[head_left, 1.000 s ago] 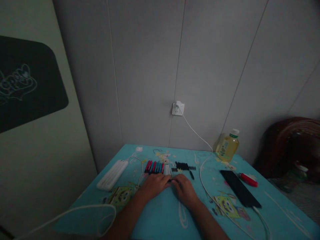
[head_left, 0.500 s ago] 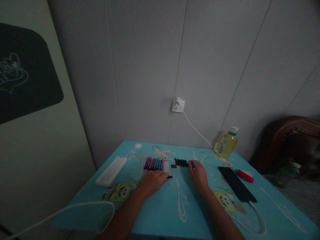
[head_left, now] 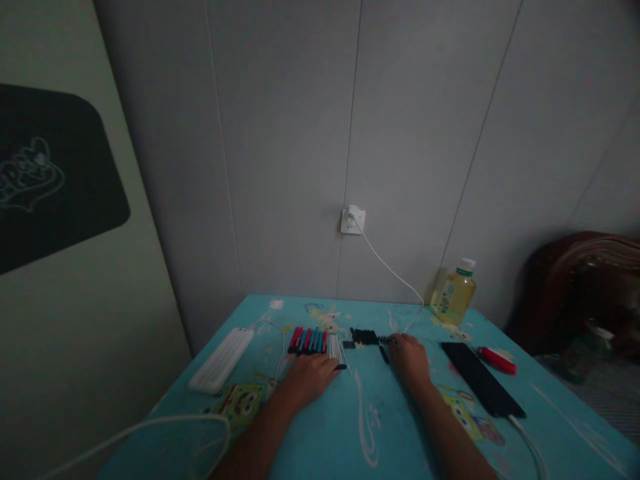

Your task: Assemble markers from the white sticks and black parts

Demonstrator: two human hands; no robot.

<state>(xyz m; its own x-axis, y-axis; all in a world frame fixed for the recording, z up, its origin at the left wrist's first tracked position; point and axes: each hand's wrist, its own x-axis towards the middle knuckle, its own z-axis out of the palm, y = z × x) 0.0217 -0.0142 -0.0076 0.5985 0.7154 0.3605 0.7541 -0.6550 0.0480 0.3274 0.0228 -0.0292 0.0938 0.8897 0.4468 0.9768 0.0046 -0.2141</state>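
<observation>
My left hand [head_left: 311, 377] lies palm down at the near edge of a row of slim red and blue sticks [head_left: 306, 340] with dark lower ends. A short black stick [head_left: 341, 367] pokes out at its closed fingertips. Thin white sticks [head_left: 334, 346] lie just beyond. My right hand [head_left: 411, 360] rests on the table with fingers bent together at small dark pieces [head_left: 384, 339]; what they pinch is hidden. To their left is a block of short black pieces [head_left: 364, 336]. A single black stick [head_left: 384, 355] lies beside my right fingers.
A white power strip [head_left: 223, 360] is at left. On the right are a black phone-like slab [head_left: 483, 379] with a cable, a red object [head_left: 497, 361] and a bottle of yellow liquid [head_left: 456, 293]. A charger [head_left: 353, 219] is plugged into the wall behind the blue table [head_left: 340, 427].
The camera view has tilted up a little. My right hand has shifted right from the black pieces, and a black stick now shows beside it. My left hand stays by the row.
</observation>
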